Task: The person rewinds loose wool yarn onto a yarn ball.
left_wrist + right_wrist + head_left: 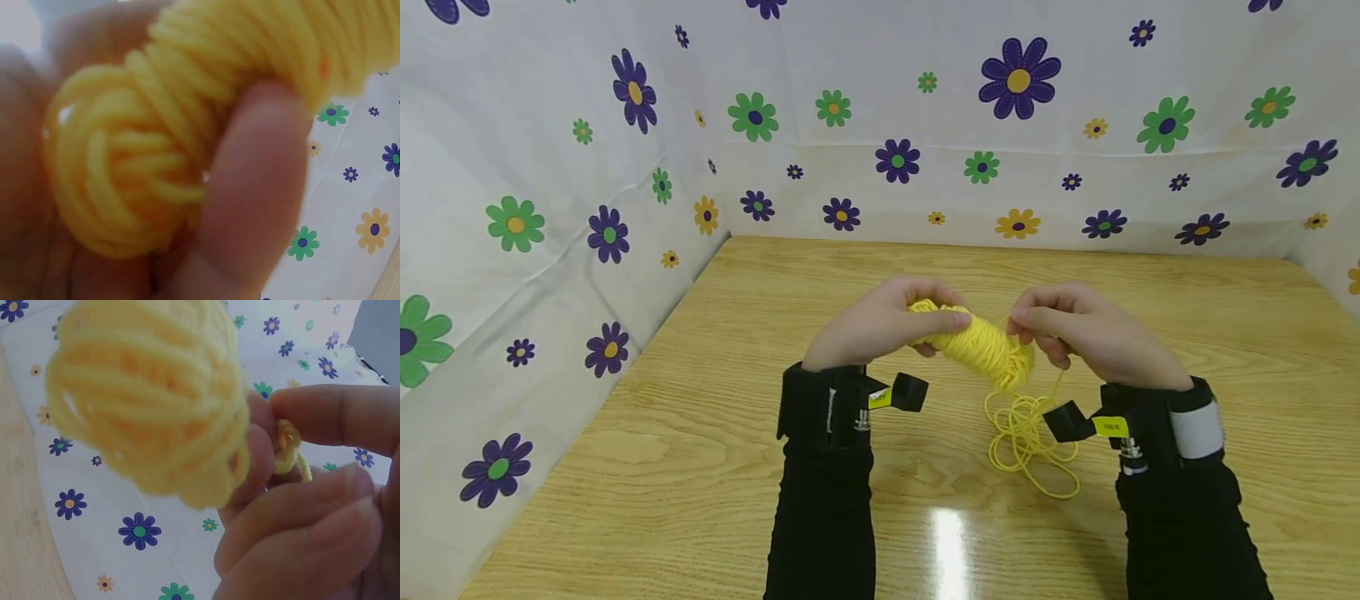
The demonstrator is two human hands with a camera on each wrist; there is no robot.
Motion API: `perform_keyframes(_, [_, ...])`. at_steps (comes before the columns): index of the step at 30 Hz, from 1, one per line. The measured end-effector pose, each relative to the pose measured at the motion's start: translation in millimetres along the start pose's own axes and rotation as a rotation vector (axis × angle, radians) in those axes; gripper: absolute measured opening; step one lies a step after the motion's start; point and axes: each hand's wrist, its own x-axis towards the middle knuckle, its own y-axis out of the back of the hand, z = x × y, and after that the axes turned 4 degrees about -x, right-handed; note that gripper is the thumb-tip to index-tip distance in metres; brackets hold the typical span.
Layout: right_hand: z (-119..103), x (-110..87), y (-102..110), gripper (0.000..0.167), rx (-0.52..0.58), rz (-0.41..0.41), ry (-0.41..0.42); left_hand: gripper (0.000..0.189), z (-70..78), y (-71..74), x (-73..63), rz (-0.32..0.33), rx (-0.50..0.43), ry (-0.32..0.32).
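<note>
A skein of yellow yarn (pixel 988 354) is held above the table, tilted down to the right. My left hand (pixel 895 321) grips its left end, the thumb laid along the top; in the left wrist view the wound strands (pixel 125 169) sit in the palm under that thumb. Just off the skein's right end, my right hand (pixel 1071 325) pinches the yarn strand between thumb and fingers. The right wrist view shows a small twist of yarn (pixel 288 447) at those fingertips, close beside the skein (pixel 150 394). From the right hand the strand hangs down to a loose tangle.
The loose yellow yarn (pixel 1026 433) lies in loops on the wooden table (pixel 700 467), below and between the hands. A white cloth with flowers (pixel 850 67) hangs behind the table and along its left side. Black wrist camera mounts (pixel 910 392) sit on both forearms.
</note>
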Motion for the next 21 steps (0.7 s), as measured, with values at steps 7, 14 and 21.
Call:
perform_keyframes(7, [-1.9,-2.4,-0.2,0.027,0.018,0.034,0.006,0.028,-2.2,-1.0,0.6,0.099,-0.002,-0.005])
perform_keyframes(14, [-4.0,-4.2,-1.4,0.027,0.035,0.066,0.004,0.028,-4.0,-3.1,3.2,0.215,-0.031,0.008])
perform_keyframes(21, [-7.3,-5.0,-3.5,0.027,0.052,0.108,0.013,0.032,-2.8,-4.1,4.9,0.305,-0.013,-0.011])
